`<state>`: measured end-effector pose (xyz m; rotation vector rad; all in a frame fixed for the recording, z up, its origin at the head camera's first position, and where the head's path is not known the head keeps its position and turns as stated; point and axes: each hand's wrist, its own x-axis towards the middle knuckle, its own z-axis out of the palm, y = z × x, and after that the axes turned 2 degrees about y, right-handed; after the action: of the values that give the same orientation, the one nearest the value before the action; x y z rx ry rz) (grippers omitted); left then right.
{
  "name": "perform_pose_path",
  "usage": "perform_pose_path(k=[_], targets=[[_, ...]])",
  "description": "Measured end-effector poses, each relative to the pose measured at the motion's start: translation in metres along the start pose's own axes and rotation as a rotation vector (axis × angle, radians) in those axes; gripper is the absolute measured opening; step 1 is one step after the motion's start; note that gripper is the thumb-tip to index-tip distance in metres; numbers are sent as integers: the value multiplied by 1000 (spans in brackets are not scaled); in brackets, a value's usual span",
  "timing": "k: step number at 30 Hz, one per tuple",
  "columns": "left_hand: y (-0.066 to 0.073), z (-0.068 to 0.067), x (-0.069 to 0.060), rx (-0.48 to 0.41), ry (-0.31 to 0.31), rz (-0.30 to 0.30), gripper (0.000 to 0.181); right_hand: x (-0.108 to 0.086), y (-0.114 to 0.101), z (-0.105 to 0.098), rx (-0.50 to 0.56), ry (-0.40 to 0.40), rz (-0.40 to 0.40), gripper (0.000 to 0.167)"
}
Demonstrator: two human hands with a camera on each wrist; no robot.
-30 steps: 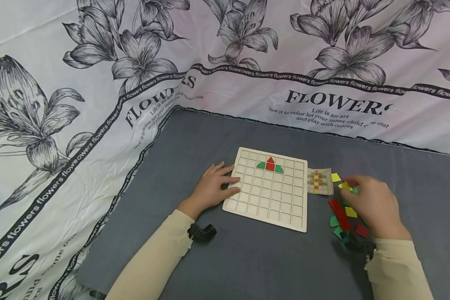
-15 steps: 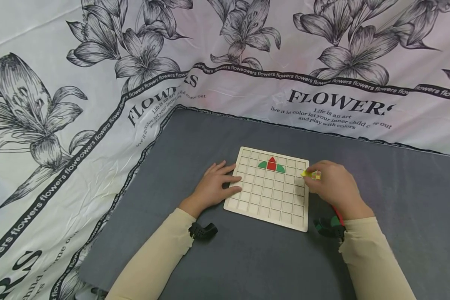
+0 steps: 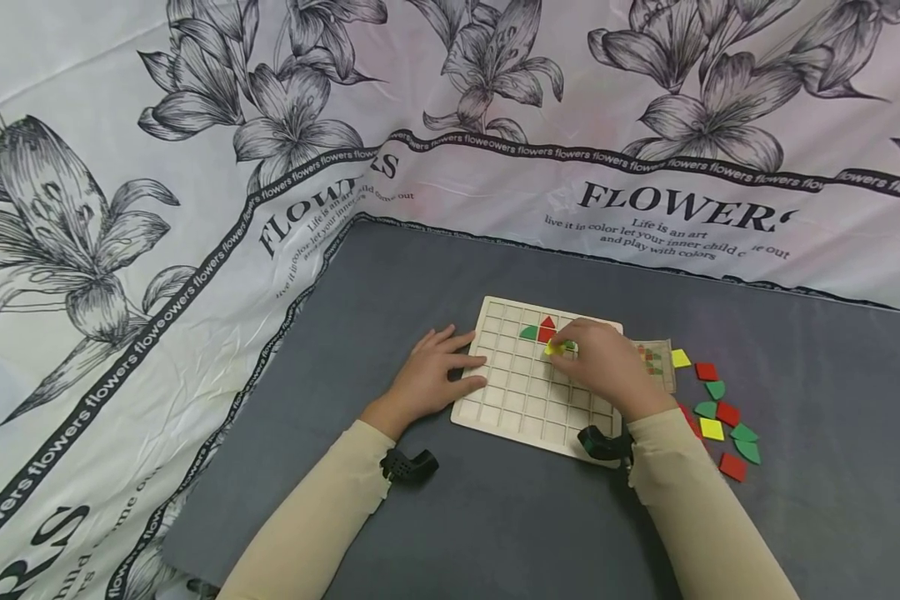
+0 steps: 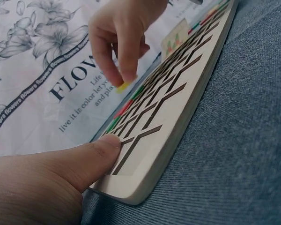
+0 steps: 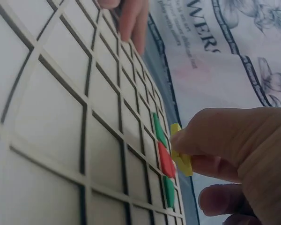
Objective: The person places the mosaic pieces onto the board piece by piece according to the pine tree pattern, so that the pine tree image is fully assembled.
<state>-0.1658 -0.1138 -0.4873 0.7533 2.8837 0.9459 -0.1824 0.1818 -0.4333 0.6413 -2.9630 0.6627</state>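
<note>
A pale wooden grid board (image 3: 510, 392) lies on the dark table. In its upper rows sit a red triangle (image 3: 547, 322), a red square (image 3: 545, 334) and a green quarter-round piece (image 3: 528, 332); the right wrist view shows a second green piece (image 5: 169, 191) on the red square's other side. My right hand (image 3: 607, 362) pinches a yellow square tile (image 5: 181, 152) between thumb and fingers, just above the board below the red square. At the board's left edge rests my left hand (image 3: 435, 375), fingers extended, its thumb (image 4: 105, 145) on the rim.
A patterned card (image 3: 658, 367) lies against the board's right side, partly behind the right hand. Beyond it are scattered loose tiles, among them a yellow square (image 3: 711, 429), a red square (image 3: 732, 467) and a green piece (image 3: 747, 452). Flower-printed cloth (image 3: 472, 183) hangs behind the table.
My right hand has picked up a yellow tile from the loose pieces and carried it left, over the board. The left hand stays at the board's edge.
</note>
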Motion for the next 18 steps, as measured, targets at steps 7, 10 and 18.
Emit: perform_pose_path(k=[7, 10, 18], targets=[[1, 0, 1, -10, 13, 10, 44, 5, -3, 8, -14, -32, -27, 16], [1, 0, 1, -7, 11, 9, 45, 6, -3, 9, -27, -26, -52, 14], [0, 1, 0, 0, 7, 7, 45, 7, -2, 13, -65, -13, -102, 11]])
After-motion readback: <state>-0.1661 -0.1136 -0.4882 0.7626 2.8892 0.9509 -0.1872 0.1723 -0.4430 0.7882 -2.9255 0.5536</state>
